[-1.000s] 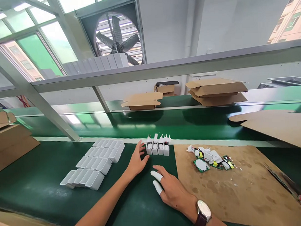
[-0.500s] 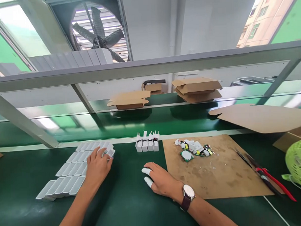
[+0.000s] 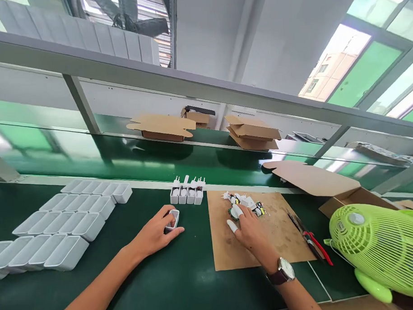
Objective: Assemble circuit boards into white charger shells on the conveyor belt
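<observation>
My left hand (image 3: 154, 233) is closed around a small white plastic case (image 3: 174, 219), open at the top, just above or on the green tabletop; I cannot tell which. My right hand (image 3: 253, 232), with white finger covers on two fingers and a watch at the wrist, reaches over the brown cardboard sheet (image 3: 226, 253). Its fingertips are at a round-topped circuit board (image 3: 234, 213), thumb apart from the other fingers. Beside it lies a heap of small circuit boards and white parts (image 3: 250, 203). Several filled white cases (image 3: 187, 195) with plug pins sticking up stand in a row between the hands.
Rows of hollow white cases (image 3: 66, 252) are laid out at the left. Red-handled pliers (image 3: 316, 244) and a dark, pointed tool lie at the sheet's right edge. A green fan (image 3: 375, 248) stands at the right, near an opened carton (image 3: 315, 178). Flattened boxes (image 3: 165, 127) sit behind.
My left hand has moved right, away from the rows, with a white case. My right hand has moved right and forward to the circuit boards. The view has turned right and tilted.
</observation>
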Available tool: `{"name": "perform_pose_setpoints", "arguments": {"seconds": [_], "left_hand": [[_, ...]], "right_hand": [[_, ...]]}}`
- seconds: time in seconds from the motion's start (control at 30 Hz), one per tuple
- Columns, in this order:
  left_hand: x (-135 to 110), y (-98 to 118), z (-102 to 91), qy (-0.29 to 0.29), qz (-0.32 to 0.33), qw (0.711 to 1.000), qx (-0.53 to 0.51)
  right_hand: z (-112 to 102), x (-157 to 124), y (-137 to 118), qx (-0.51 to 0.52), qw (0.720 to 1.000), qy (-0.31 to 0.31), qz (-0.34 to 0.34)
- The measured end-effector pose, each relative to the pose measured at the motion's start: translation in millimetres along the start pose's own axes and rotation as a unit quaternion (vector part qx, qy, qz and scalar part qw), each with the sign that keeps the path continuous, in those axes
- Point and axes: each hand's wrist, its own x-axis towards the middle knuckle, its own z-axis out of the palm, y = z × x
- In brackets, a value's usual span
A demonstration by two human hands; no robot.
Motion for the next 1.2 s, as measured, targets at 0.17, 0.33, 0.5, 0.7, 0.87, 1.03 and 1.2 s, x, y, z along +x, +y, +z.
{"name": "perform_pose_setpoints", "arguments": {"seconds": [0.17, 0.33, 0.5, 0.7, 0.87, 1.03, 1.2], "left_hand": [[-6.8, 1.9, -1.9, -0.011, -0.029, 0.999, -0.022], [-9.2, 2.0, -7.0, -0.006, -0.041, 0.999, -0.026], [-9.8, -0.6, -7.5, 0.003, -0.04, 0.999, -0.004], [-10.8, -0.7, -12.0, 0.009, -0.024, 1.0, 0.005], [-10.8, -0.1, -12.1, 0.007, -0.027, 1.0, 0.009], [-11.1, 0.9, -10.9, 0.001, -0.024, 1.0, 0.0], [-11.5, 2.7, -8.2, -0.008, -0.028, 0.999, -0.016]], "right_hand": [[-0.7, -2.8, 15.4, 0.068, 0.995, 0.077, 0.01], [-32.8, 18.2, -10.8, 0.219, 0.966, 0.107, 0.085], [-18.6, 38.6, -59.6, 0.382, 0.917, -0.071, 0.087], [13.1, 65.2, -99.9, 0.248, 0.956, -0.154, -0.037], [1.9, 69.9, -90.2, 0.143, 0.962, -0.207, -0.111], [-0.7, 57.2, -65.5, 0.137, 0.946, -0.269, -0.117], [-2.7, 51.4, -53.9, 0.218, 0.943, -0.221, -0.12]]}}
